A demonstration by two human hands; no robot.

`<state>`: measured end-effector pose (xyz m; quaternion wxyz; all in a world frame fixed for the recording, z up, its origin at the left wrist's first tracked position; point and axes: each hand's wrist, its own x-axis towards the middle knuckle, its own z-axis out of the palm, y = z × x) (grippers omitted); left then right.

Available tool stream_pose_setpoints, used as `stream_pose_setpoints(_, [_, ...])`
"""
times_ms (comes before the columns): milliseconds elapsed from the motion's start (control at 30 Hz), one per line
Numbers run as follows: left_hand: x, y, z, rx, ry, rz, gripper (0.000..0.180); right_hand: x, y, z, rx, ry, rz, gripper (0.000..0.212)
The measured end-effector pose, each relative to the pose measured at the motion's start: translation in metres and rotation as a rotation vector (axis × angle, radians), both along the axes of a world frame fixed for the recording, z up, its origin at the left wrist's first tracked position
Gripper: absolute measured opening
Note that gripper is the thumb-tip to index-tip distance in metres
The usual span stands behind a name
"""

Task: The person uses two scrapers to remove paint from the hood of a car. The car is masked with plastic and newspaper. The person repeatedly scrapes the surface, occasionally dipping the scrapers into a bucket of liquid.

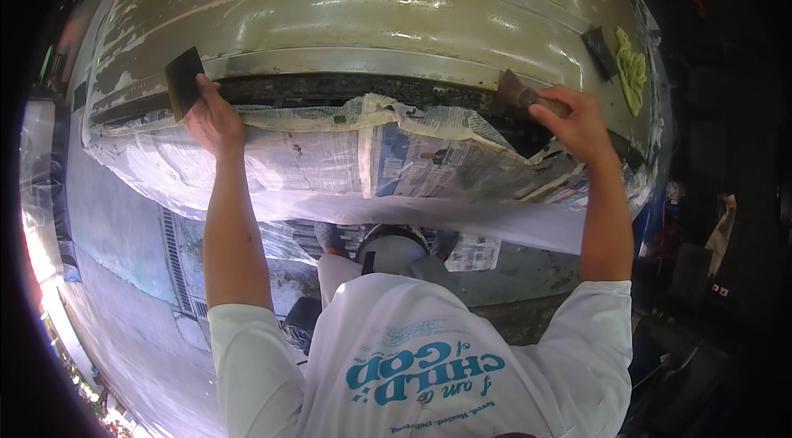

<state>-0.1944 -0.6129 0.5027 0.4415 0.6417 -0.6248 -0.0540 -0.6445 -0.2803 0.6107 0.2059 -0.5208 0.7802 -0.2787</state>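
Note:
My left hand (216, 118) grips a dark, flat rectangular piece (183, 81) by its edge, with the piece tilted up at the left end of a blackened channel. My right hand (575, 119) is closed round the handle of a putty knife (514, 91). Its blade points left, at the right part of the dark channel (330, 91). Beyond the channel spreads a broad ribbed panel (330, 9), glossy tan with worn whitish patches, like a vehicle roof. Newspaper masking (313, 162) hangs along the near side, its upper edge torn and crumpled.
A yellow-green cloth (631, 71) and another dark flat piece (600, 53) lie on the panel at the right. Translucent plastic sheeting (371, 211) covers the near side below the newspaper. A floor grate (172, 248) runs along the concrete at the lower left.

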Motion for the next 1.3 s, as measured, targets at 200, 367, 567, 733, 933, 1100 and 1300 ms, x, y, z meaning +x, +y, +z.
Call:
stream_pose_setpoints(200, [0.008,0.005,0.004,0.060,0.044,-0.004,0.067,0.023,-0.009,0.003,-0.052,0.145,0.063,0.037])
stream_pose_setpoints(367, [-0.005,0.006,0.006,0.079,-0.010,0.017,0.069,0.047,-0.022,-0.019,-0.205,0.202,0.113,0.033])
stream_pose_setpoints(567, [0.002,0.001,-0.001,0.039,0.034,0.024,0.069,0.025,-0.006,-0.004,-0.104,0.061,-0.029,0.032])
stream_pose_setpoints(733, [0.000,0.001,0.003,0.098,-0.037,0.000,0.069,0.057,-0.029,-0.016,-0.206,0.156,0.149,0.037])
stream_pose_setpoints(933, [0.008,0.005,0.000,0.041,-0.019,-0.018,0.069,0.023,-0.008,-0.002,-0.076,0.132,0.051,0.035])
stream_pose_setpoints(1100, [0.002,0.002,0.000,0.063,-0.015,0.005,0.069,0.026,-0.010,0.001,0.005,0.135,0.031,0.033])
stream_pose_setpoints(1300, [-0.002,0.008,0.007,0.115,-0.038,0.021,0.064,0.046,-0.027,-0.008,-0.125,0.176,0.067,0.034])
